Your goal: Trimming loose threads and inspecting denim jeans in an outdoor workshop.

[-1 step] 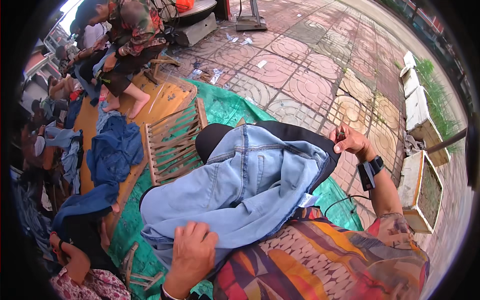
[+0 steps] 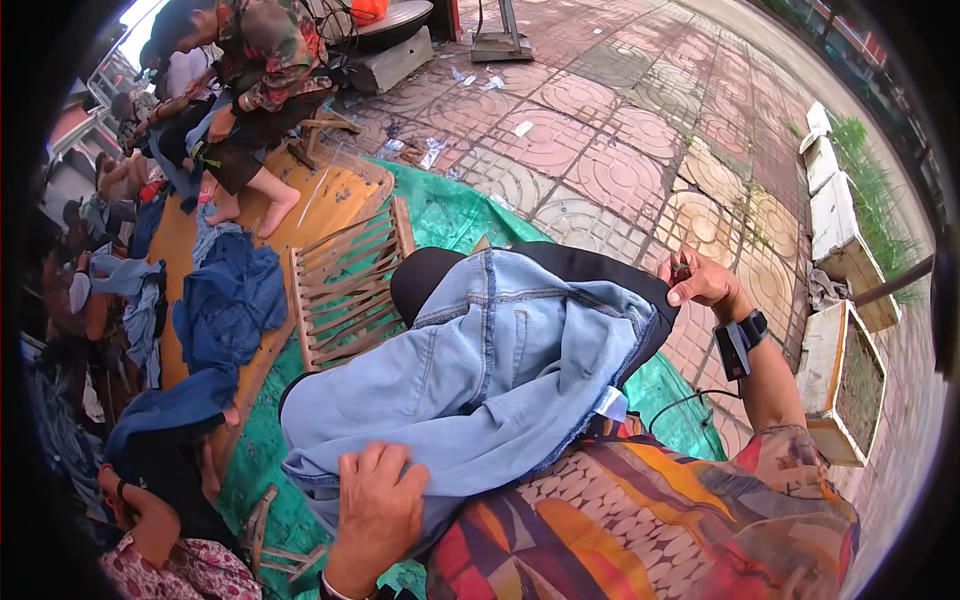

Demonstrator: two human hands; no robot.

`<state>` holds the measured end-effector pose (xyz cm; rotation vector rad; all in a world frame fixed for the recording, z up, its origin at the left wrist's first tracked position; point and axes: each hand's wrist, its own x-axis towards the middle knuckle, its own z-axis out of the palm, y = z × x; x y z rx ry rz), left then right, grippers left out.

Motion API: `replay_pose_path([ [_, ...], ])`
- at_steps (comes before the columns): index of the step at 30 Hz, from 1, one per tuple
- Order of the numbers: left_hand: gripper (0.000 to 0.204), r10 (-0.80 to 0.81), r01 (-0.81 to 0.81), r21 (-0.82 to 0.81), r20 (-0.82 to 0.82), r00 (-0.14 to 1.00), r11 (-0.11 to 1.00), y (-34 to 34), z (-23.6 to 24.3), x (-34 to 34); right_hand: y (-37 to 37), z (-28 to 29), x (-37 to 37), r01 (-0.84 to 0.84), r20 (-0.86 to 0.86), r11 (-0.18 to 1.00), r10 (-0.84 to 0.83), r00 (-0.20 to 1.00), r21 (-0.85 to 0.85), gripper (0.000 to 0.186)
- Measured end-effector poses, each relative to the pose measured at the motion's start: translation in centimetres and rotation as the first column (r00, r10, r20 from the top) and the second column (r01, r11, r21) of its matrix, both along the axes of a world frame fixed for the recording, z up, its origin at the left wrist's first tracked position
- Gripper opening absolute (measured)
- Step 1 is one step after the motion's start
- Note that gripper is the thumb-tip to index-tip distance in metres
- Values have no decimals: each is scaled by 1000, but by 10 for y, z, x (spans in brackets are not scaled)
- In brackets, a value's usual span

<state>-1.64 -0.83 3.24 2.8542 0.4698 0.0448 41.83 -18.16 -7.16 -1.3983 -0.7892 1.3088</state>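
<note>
A light-blue denim garment, apparently jeans turned inside out [image 2: 450, 385], lies across my black-clad lap. Frayed dark-blue seams run over it, and a white label [image 2: 611, 403] sticks out on its near edge. At the garment's lower left, my left hand [image 2: 380, 505] is closed with bent fingers on the cloth; its fingertips are partly hidden. Beyond the right end, by my knee, my right hand [image 2: 705, 283] is closed around a small dark tool [image 2: 681, 268], mostly covered by the fingers. That hand is apart from the denim.
A slatted wooden chair [image 2: 345, 285] stands on a green sheet [image 2: 440, 205]. Left of it, dark-blue denim [image 2: 230, 295] lies on an orange-brown board [image 2: 340, 190]. Several people work with denim at left. White planter boxes [image 2: 845, 380] line the right side of the paving.
My left hand has shifted slightly to the left along the cloth. The white label stands up a little more. My right hand stays in place, turned very slightly.
</note>
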Motion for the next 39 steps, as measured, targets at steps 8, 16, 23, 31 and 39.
replay_pose_path([
  [8,9,58,-26,-324,89,994,946,-5,19,-28,3,8,0,-42,11,999,43,999,-25,28],
  [16,19,6,-67,-643,-96,995,763,8,17,-12,18,15,-4,-84,3,996,84,996,-4,45],
  [23,31,278,-234,-298,113,954,925,38,1,-3,46,13,-12,-132,45,987,137,990,-92,50],
  [31,53,260,-259,-56,11,966,964,60,-18,8,87,23,-34,-95,171,974,131,977,-207,38],
  [39,56,174,-166,-253,9,985,953,66,-28,52,108,58,-99,-321,934,943,32,357,90,32],
])
